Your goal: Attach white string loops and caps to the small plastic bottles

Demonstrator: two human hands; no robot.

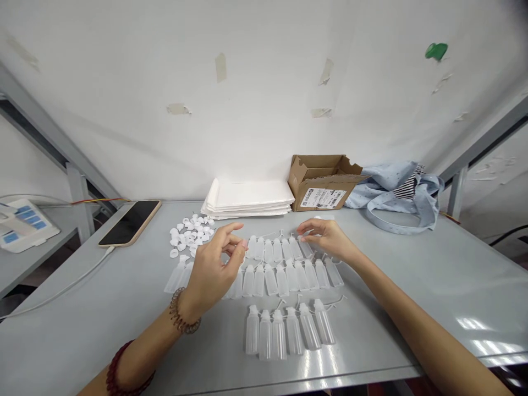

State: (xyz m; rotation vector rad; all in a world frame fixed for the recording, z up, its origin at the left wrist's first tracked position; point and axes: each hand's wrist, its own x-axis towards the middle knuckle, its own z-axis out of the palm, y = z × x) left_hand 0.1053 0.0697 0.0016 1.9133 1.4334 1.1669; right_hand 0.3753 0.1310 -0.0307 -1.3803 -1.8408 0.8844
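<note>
Translucent small bottles with thin white strings or tubes at their necks lie in three rows on the grey table; the front row [286, 333] is nearest me. Over the left part of the middle row [284, 278] hovers my left hand [216, 264], its fingers curled, thumb and fingertips near each other; whatever is between them, if anything, is too small to tell. My right hand [325, 237] is at the right end of the back row [278, 250], fingers bent around a bottle top, contact unclear. A pile of white caps [190, 234] lies left of the back row.
White envelopes or sheets [251, 197] are stacked at the back beside an open cardboard box [325, 190]. Light blue cloth [388, 192] lies at the back right. A phone [131, 223] with a charging cable rests at the left. The grey table [445, 291] has a front edge near me.
</note>
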